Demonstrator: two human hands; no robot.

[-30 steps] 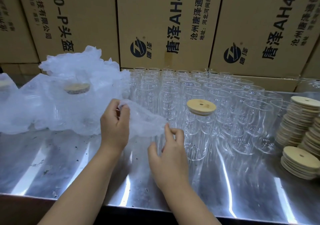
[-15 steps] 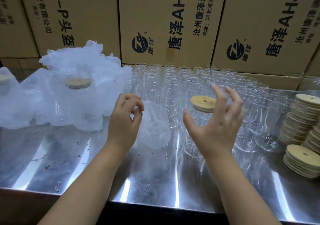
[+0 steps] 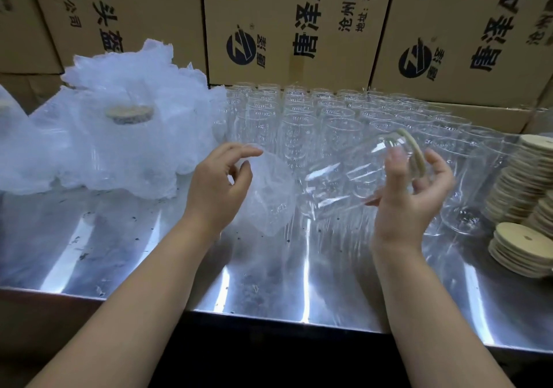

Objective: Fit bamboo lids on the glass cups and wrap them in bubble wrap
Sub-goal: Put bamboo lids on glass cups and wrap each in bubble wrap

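My right hand (image 3: 410, 196) grips a clear glass cup (image 3: 350, 178) with a bamboo lid (image 3: 414, 154) on its mouth; the cup is tipped on its side above the table, base pointing left. My left hand (image 3: 218, 187) pinches the mouth of a small bubble-wrap bag (image 3: 269, 196) that hangs just left of the cup's base. Behind them stand several empty glass cups (image 3: 299, 118) in rows.
A heap of bubble wrap (image 3: 119, 112) with wrapped, lidded cups lies at the left. Stacks of bamboo lids (image 3: 526, 190) stand at the right edge. Cardboard boxes (image 3: 284, 22) wall the back of the steel table (image 3: 269, 283).
My right hand has taken the lidded cup from its upright place and tipped it sideways toward the bag. My left hand has kept hold of the bag, lifting it slightly.
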